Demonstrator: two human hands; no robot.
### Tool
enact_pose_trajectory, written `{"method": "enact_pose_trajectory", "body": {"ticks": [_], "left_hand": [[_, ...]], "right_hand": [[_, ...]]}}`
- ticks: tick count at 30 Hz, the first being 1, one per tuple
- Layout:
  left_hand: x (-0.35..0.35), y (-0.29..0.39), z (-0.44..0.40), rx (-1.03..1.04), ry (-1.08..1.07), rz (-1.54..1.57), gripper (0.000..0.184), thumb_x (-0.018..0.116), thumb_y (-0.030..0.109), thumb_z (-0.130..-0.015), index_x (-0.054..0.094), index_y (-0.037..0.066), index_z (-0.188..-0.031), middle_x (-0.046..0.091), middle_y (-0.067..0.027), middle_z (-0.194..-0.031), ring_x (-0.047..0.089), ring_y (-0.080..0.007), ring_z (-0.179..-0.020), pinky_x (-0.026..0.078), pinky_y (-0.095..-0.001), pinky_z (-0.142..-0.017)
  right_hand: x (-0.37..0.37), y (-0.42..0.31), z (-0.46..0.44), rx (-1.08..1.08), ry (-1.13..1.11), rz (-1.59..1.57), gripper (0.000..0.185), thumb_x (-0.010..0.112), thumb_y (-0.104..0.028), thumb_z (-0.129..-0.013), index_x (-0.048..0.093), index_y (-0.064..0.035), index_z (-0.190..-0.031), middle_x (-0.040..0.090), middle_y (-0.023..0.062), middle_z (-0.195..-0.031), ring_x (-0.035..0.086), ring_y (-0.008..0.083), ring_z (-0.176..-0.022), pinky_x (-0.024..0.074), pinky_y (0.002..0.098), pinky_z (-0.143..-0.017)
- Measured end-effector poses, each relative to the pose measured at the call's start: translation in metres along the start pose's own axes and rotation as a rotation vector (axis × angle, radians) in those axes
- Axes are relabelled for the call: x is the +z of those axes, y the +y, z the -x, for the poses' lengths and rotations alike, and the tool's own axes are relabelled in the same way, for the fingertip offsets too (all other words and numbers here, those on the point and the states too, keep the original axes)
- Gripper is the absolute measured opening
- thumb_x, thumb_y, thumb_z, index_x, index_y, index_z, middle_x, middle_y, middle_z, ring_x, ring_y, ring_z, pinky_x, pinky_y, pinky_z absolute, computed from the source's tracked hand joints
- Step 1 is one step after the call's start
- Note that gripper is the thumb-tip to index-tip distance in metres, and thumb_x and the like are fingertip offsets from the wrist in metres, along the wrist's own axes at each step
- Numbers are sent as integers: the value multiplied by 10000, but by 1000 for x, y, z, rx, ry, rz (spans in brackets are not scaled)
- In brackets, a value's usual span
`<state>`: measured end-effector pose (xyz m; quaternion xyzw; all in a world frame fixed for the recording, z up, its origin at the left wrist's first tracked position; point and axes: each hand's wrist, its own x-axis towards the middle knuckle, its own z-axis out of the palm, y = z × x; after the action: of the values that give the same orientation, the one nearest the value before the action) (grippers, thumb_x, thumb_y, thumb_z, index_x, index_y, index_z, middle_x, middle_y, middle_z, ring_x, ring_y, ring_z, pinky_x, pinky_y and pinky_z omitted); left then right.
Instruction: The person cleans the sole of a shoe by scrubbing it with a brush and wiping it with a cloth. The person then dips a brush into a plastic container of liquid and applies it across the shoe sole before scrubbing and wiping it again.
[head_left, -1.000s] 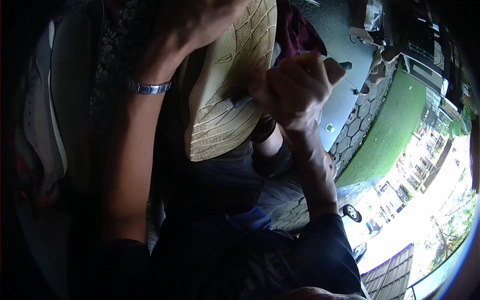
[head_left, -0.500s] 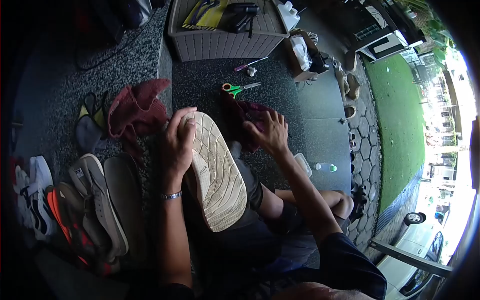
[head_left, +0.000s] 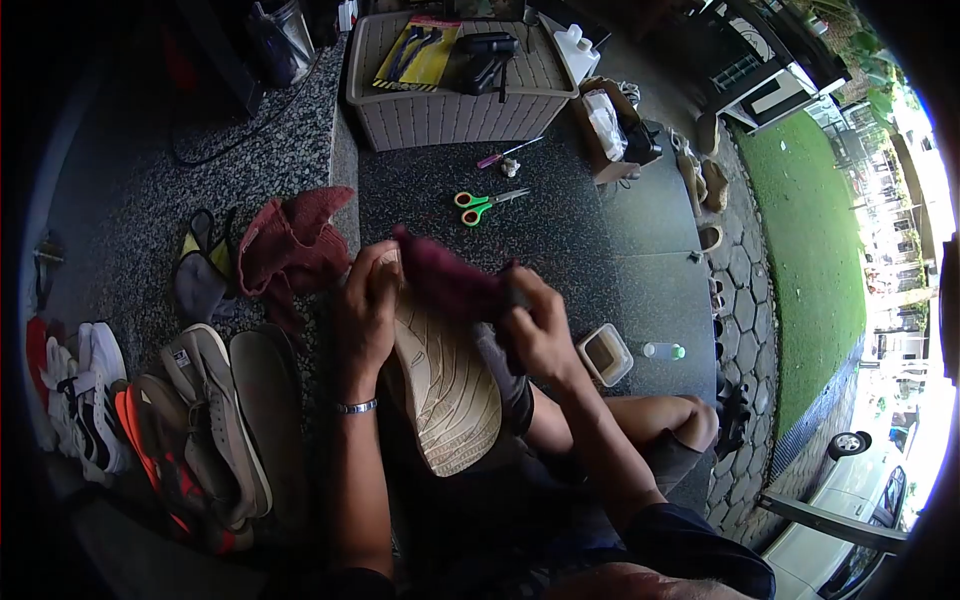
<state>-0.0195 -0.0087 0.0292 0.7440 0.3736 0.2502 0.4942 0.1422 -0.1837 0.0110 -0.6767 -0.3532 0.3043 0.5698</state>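
My left hand (head_left: 369, 305) grips one end of a beige shoe sole (head_left: 450, 400), its grooved tread facing up over my lap. Gathered in the fingers of my right hand (head_left: 538, 325) is a dark maroon cloth (head_left: 445, 280). The cloth stretches across the upper part of the sole, blurred by motion, and its far end comes near my left fingers; whether it touches them I cannot tell. Beyond the cloth, green-handled scissors (head_left: 474, 208) lie with blades partly apart on the dark speckled surface.
Several shoes (head_left: 215, 400) stand in a row at left, below a reddish cloth (head_left: 290, 240). A woven-pattern box (head_left: 460, 115) sits at the back, with a screwdriver (head_left: 490, 160) before it. At right are a plastic tub (head_left: 605, 355) and a small bottle (head_left: 663, 351).
My right hand has lifted the maroon cloth off the dark surface and brought it left over the sole. My left hand keeps its hold. The view has shifted slightly.
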Motion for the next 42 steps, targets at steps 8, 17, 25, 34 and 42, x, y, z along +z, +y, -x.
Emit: {"method": "enact_pose_trajectory", "body": {"ticks": [8,17,25,34,42], "left_hand": [[0,-8,0,131,18,13,336,535,265,-1044,647,22,-1246,715,-181,-1114,696,-266,-1052,528,-389,-934],[3,-7,-2,114,-14,-49,311,540,235,-1032,660,72,-1269,726,-185,-1167,713,-335,-1086,544,-400,-912],[9,-10,-1,222,1,-83,312,543,275,-1046,666,74,-1251,730,-188,-1153,716,-352,-1071,548,-402,-898],[17,-11,6,186,-33,-7,282,566,204,-1033,702,29,-1208,725,-81,-1077,640,-135,-958,493,-286,-900],[14,-8,4,211,-2,-22,307,533,251,-1061,654,-9,-1174,649,-72,-948,600,-132,-867,494,-290,-814]], "right_hand": [[72,-53,5,-424,-47,680,503,705,-283,-847,579,-178,-1323,579,84,-1182,532,314,-1088,434,449,-909],[74,-41,27,-439,-212,762,182,616,-140,-884,529,-34,-1004,595,95,-869,668,250,-747,562,351,-603],[79,-37,61,-214,-201,860,230,622,-236,-935,527,-29,-965,582,93,-741,662,244,-639,533,386,-478],[79,-49,83,-23,-216,974,300,636,-299,-938,536,-54,-796,625,84,-602,676,254,-493,530,387,-433],[52,-54,99,131,-378,826,252,628,-215,-909,574,-8,-775,648,169,-604,673,336,-521,534,454,-478]]}}
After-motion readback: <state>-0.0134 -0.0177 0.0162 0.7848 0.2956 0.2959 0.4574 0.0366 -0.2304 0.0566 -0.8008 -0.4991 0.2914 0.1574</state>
